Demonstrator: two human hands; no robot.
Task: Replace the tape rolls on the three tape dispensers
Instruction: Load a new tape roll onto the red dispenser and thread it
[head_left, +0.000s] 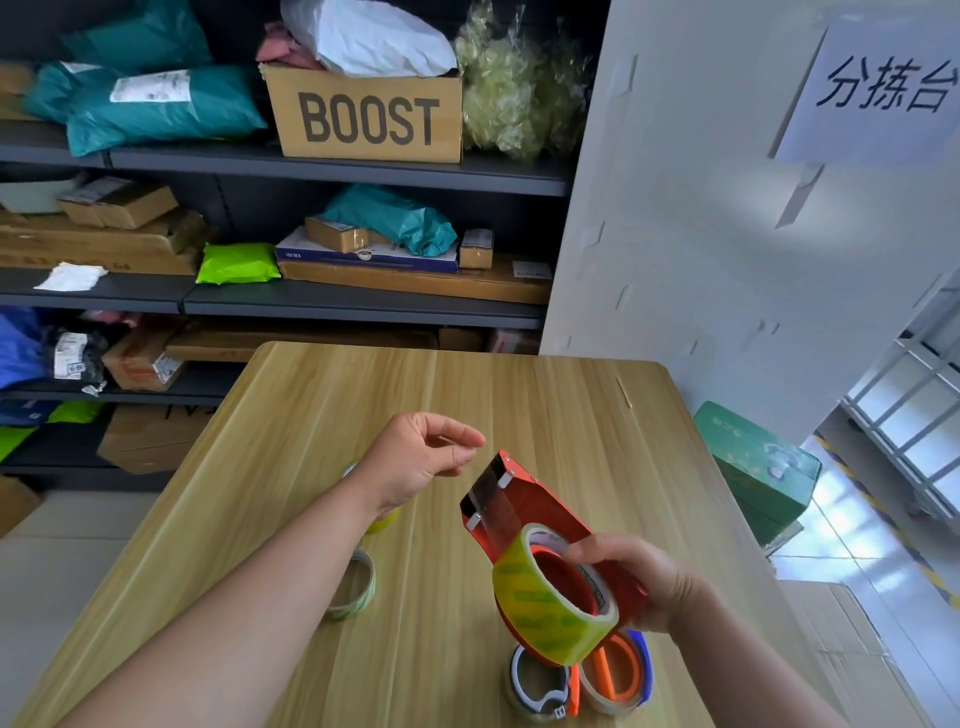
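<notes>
My right hand (641, 584) grips a red metal tape dispenser (535, 501) above the wooden table (519, 395), its nose pointing up and away. A full yellowish clear tape roll (540, 605) sits on its hub, and a strip of tape runs up to the nose. My left hand (426, 457) hovers just left of the nose, fingers loosely curled, holding nothing. Under my left forearm lie a thin, nearly used-up roll (358, 587) and a partly hidden yellowish roll (384, 522). Below the red dispenser lie a white-blue dispenser (537, 686) and an orange one (615, 670), each with tape.
Dark shelves behind the table hold parcels, teal bags and a cardboard box marked BOOST (369, 117). A white panel (727, 234) with a paper sign stands at the back right. A green box (753, 462) sits on the floor right of the table.
</notes>
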